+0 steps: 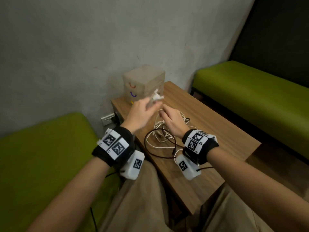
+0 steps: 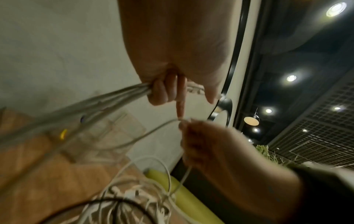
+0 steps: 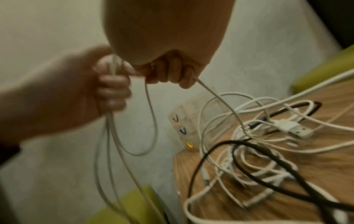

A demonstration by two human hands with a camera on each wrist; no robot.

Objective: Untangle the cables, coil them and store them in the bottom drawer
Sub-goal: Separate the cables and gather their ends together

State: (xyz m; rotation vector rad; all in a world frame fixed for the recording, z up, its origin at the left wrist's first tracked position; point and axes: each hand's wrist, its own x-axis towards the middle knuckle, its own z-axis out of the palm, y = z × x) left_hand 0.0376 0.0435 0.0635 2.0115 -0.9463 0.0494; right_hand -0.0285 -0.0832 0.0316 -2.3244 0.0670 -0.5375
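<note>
Head view: a person's left hand (image 1: 139, 111) grips gathered loops of a white cable (image 3: 114, 136) while the right hand (image 1: 172, 120) pinches its trailing run above the tangle (image 1: 164, 133) on the surface (image 1: 217, 131). Coiling appears under way; next, feeding another loop leftward, the drawer unit (image 1: 144, 84) beyond.

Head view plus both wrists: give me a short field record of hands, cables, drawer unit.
left hand: raised, grips several loops of a white cable
right hand: pinches the same white cable, feeding it toward the left hand
loose cables: white ones and a black cable tangled on the wooden table
drawer unit: translucent, at the table's far corner; red, blue and yellow handles; drawers look closed
stage: coiling under way, nothing stored yet
</note>
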